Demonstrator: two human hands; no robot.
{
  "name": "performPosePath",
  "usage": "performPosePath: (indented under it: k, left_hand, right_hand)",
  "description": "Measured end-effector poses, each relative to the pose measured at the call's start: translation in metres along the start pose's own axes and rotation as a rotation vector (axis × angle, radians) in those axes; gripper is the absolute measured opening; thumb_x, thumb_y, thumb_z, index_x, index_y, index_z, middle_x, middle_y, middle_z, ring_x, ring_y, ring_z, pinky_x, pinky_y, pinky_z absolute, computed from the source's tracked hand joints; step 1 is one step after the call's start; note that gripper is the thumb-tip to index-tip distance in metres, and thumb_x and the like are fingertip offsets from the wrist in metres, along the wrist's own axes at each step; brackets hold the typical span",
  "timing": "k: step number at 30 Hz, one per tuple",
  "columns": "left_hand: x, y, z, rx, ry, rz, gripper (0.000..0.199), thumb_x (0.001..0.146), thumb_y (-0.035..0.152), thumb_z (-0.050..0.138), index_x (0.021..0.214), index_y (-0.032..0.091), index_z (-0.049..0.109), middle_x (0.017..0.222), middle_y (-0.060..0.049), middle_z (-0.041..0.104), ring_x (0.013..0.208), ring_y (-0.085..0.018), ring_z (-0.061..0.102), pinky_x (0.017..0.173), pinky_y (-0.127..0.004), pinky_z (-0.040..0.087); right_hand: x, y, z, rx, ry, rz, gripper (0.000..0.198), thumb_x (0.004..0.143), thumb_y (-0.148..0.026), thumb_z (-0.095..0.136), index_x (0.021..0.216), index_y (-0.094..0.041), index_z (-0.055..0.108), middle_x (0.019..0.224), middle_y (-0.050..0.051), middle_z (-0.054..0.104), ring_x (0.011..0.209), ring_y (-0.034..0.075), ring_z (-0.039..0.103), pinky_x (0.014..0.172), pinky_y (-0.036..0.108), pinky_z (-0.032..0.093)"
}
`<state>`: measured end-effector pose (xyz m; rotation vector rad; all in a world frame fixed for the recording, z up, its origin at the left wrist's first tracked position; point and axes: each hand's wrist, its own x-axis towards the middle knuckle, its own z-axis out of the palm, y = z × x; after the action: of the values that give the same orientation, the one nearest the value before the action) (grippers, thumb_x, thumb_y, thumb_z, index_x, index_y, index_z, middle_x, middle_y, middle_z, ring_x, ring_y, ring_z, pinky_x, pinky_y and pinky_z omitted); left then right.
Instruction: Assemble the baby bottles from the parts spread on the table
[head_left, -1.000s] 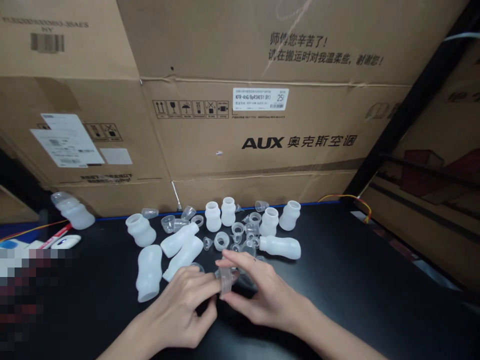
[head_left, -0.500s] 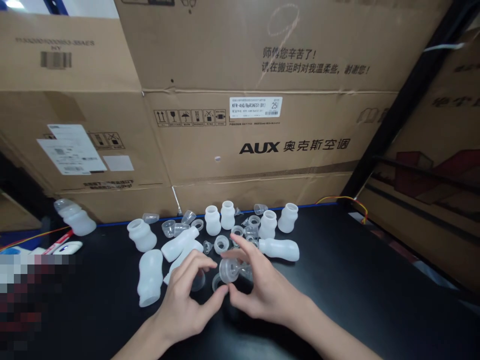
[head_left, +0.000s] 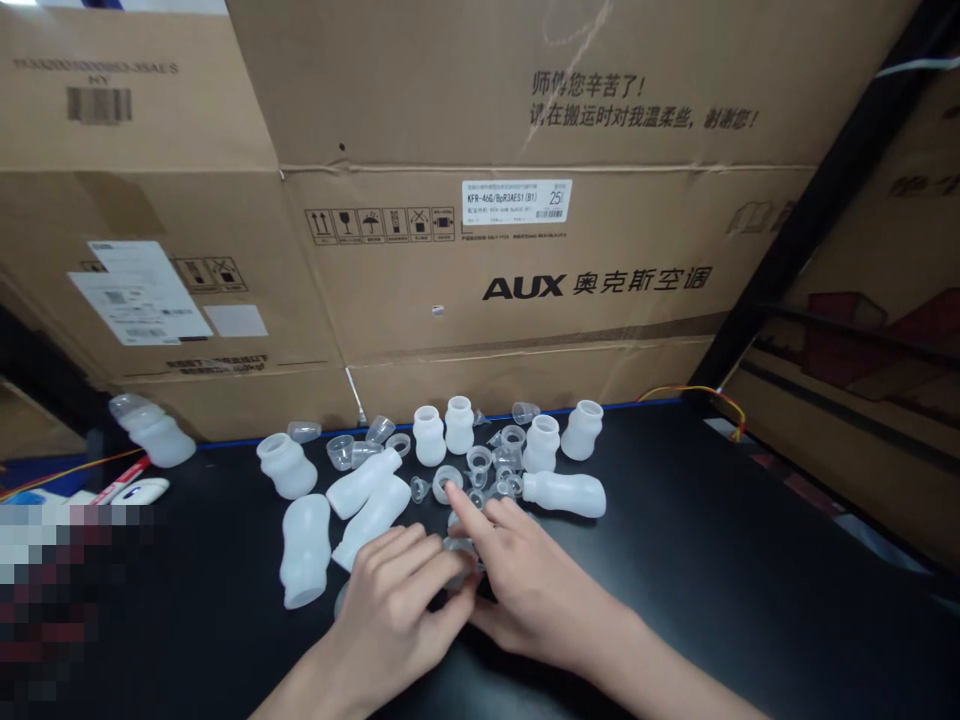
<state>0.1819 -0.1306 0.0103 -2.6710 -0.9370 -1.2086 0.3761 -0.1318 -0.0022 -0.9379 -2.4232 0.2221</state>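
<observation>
My left hand [head_left: 401, 600] is closed, thumb and fingers curled round one side of a clear bottle collar with a nipple [head_left: 459, 548]. From the other side my right hand [head_left: 529, 580] grips the same piece, its index finger stretched forward over it. My fingers cover most of the collar and nipple. Just beyond my fingertips lies a loose clear collar ring [head_left: 448, 484]. Beside my left hand a white baby bottle [head_left: 375, 522] lies on its side. Another white bottle [head_left: 564, 494] lies beyond my right hand. A clear rounded part [head_left: 340, 600] is half hidden by my left hand.
Several upright white bottles [head_left: 429, 436] stand at the back of the black table [head_left: 750, 560], among clear caps [head_left: 340, 453] and nipples. A bottle [head_left: 305, 552] lies at the left. A large cardboard box [head_left: 600, 220] walls the back; a marker [head_left: 120, 482] lies far left.
My left hand has closed in on the collar that my right hand held, and both hands now grip it. The collar has turned and is mostly covered. The view has shifted slightly.
</observation>
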Motion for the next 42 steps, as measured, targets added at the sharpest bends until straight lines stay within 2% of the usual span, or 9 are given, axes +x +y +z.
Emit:
performPosePath:
  k: [5, 11, 23, 26, 29, 32, 35, 38, 42]
  left_hand:
    - [-0.003, -0.017, -0.009, -0.139, -0.014, -0.185, 0.009, 0.087, 0.014, 0.066, 0.08, 0.019, 0.069, 0.054, 0.007, 0.044, 0.048, -0.01, 0.05, 0.054, -0.024, 0.043]
    - [-0.009, -0.04, -0.017, -0.33, -0.09, -0.359, 0.01, 0.094, 0.027, 0.068, 0.095, 0.023, 0.077, 0.055, 0.007, 0.05, 0.05, -0.01, 0.054, 0.056, -0.021, 0.048]
    - [-0.01, -0.048, -0.015, -0.237, -0.012, -0.139, 0.012, 0.093, 0.016, 0.069, 0.099, 0.022, 0.078, 0.052, 0.008, 0.047, 0.048, -0.01, 0.05, 0.054, -0.023, 0.042]
    - [-0.008, -0.051, -0.016, -0.244, 0.052, -0.135, 0.012, 0.092, 0.014, 0.07, 0.096, 0.021, 0.08, 0.052, 0.007, 0.051, 0.047, -0.009, 0.048, 0.051, -0.023, 0.041]
    - [-0.006, -0.054, -0.018, -0.264, 0.121, -0.167, 0.011, 0.09, 0.014, 0.072, 0.091, 0.021, 0.081, 0.051, 0.007, 0.05, 0.045, -0.009, 0.047, 0.049, -0.022, 0.04]
    - [-0.005, -0.055, -0.02, -0.319, 0.167, -0.234, 0.01, 0.088, 0.016, 0.074, 0.087, 0.021, 0.083, 0.05, 0.007, 0.048, 0.045, -0.009, 0.046, 0.047, -0.022, 0.04]
    - [-0.003, -0.055, -0.021, -0.394, 0.19, -0.328, 0.011, 0.087, 0.018, 0.075, 0.085, 0.022, 0.084, 0.048, 0.007, 0.048, 0.045, -0.009, 0.045, 0.046, -0.022, 0.039]
    - [-0.003, -0.056, -0.021, -0.461, 0.203, -0.426, 0.009, 0.084, 0.021, 0.077, 0.08, 0.022, 0.085, 0.047, 0.005, 0.054, 0.044, -0.01, 0.045, 0.045, -0.022, 0.041]
    - [-0.003, -0.057, -0.02, -0.504, 0.2, -0.524, 0.009, 0.081, 0.026, 0.079, 0.077, 0.021, 0.085, 0.047, 0.004, 0.059, 0.042, -0.01, 0.045, 0.045, -0.023, 0.044]
  right_hand:
    - [-0.001, 0.006, -0.004, 0.102, 0.155, 0.029, 0.102, 0.091, -0.018, 0.064, 0.165, -0.025, -0.005, 0.128, 0.012, 0.069, 0.111, 0.032, 0.061, 0.101, 0.056, 0.048]
    - [-0.002, 0.017, -0.011, 0.244, 0.304, 0.027, 0.102, 0.089, -0.018, 0.069, 0.165, -0.027, 0.001, 0.126, 0.011, 0.069, 0.103, 0.027, 0.065, 0.094, 0.05, 0.054]
    - [-0.003, 0.022, -0.022, 0.219, 0.227, 0.062, 0.095, 0.093, -0.03, 0.071, 0.164, -0.028, 0.008, 0.134, 0.011, 0.067, 0.119, 0.027, 0.063, 0.109, 0.053, 0.045]
    - [-0.003, 0.03, -0.037, 0.217, 0.247, 0.11, 0.069, 0.095, -0.037, 0.07, 0.155, -0.027, 0.036, 0.13, 0.009, 0.069, 0.113, 0.026, 0.064, 0.101, 0.044, 0.05]
    - [-0.006, 0.043, -0.059, 0.154, 0.166, 0.272, 0.021, 0.101, -0.034, 0.058, 0.119, -0.026, 0.066, 0.104, 0.004, 0.075, 0.089, 0.02, 0.068, 0.081, 0.034, 0.052]
    - [-0.014, 0.062, -0.074, 0.001, -0.054, 0.48, 0.016, 0.096, -0.036, 0.063, 0.107, -0.026, 0.07, 0.082, 0.0, 0.071, 0.069, 0.018, 0.064, 0.067, 0.031, 0.045]
    - [-0.028, 0.085, -0.075, -0.153, -0.157, 0.597, 0.032, 0.081, -0.034, 0.078, 0.111, -0.026, 0.071, 0.088, 0.001, 0.07, 0.075, 0.021, 0.066, 0.069, 0.031, 0.043]
    - [-0.04, 0.106, -0.067, -0.214, -0.143, 0.567, 0.035, 0.073, -0.027, 0.083, 0.107, -0.025, 0.073, 0.09, 0.003, 0.068, 0.078, 0.022, 0.065, 0.068, 0.031, 0.045]
    - [-0.041, 0.109, -0.069, -0.179, -0.042, 0.392, 0.033, 0.072, -0.024, 0.085, 0.103, -0.024, 0.073, 0.095, 0.006, 0.066, 0.087, 0.026, 0.066, 0.073, 0.036, 0.054]
